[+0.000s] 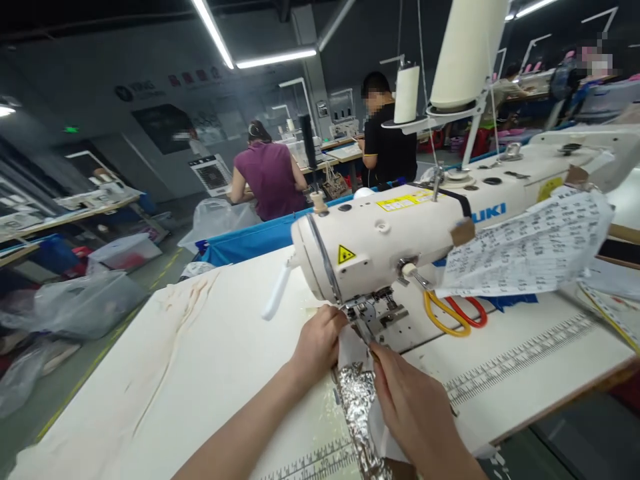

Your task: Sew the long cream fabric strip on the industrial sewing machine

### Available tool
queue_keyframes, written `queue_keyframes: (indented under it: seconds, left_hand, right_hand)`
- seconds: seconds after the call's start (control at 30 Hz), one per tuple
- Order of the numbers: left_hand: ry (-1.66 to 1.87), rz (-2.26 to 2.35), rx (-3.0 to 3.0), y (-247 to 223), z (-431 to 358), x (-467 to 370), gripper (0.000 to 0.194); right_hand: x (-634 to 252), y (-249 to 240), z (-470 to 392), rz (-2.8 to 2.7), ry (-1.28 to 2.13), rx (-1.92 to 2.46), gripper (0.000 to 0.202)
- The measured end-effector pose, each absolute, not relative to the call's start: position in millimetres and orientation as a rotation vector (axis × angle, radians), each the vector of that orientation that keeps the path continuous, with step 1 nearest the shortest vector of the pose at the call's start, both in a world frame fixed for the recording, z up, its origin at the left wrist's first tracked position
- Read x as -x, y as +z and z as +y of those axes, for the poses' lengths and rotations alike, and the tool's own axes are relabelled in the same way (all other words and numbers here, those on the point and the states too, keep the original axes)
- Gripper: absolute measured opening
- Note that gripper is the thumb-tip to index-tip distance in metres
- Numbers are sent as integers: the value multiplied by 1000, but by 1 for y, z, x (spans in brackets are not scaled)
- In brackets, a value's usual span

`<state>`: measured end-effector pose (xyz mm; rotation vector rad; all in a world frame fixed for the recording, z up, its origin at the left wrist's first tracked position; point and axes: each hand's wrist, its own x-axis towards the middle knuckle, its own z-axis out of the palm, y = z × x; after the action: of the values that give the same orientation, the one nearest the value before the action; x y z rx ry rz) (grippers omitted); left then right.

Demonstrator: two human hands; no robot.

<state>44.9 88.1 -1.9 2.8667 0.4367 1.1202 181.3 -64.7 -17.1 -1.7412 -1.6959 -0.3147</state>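
Just in front of the presser foot of a white sewing machine (390, 243), my left hand (317, 339) is closed, its fingertips pinched at the left edge of a piece of white fabric (351, 348). A shiny, crinkled silver strip (357, 400) runs from that fabric down toward me. On the other side, my right hand (413, 393) is closed around a thin metal tool (364, 329) whose tip points at the needle area; its exact kind is unclear. White material also shows under my right palm. The needle itself is hard to make out.
Scissors with yellow and red handles (447, 319) lie right of the machine bed. A written paper sheet (525, 243) is attached to the machine's front. Ruler markings (520, 353) cross the white table (225, 353). Thread cones (467, 57) stand above. Two people sit beyond the blue cloth (250, 237).
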Motion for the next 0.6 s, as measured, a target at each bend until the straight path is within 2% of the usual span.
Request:
queue_keyframes:
  seconds: [0.2,0.43,0.53,0.6]
  left_hand:
    - [1164,320,-3063,2,88,-47,19]
    - [1082,302,-3025,0,87,-47,19]
    - [1015,290,-2933,4,85,-42,20]
    - [892,267,-2891,8,83,-37,26]
  right_hand:
    - [-182,-31,-62,-1711,-461,1719,39]
    - [-181,-18,-64,-1778,-543,1744,36]
    - [-180,-11,-79,-1731,-457,1767,33]
    - [-180,-9,-98,-1696,-240,1751,27]
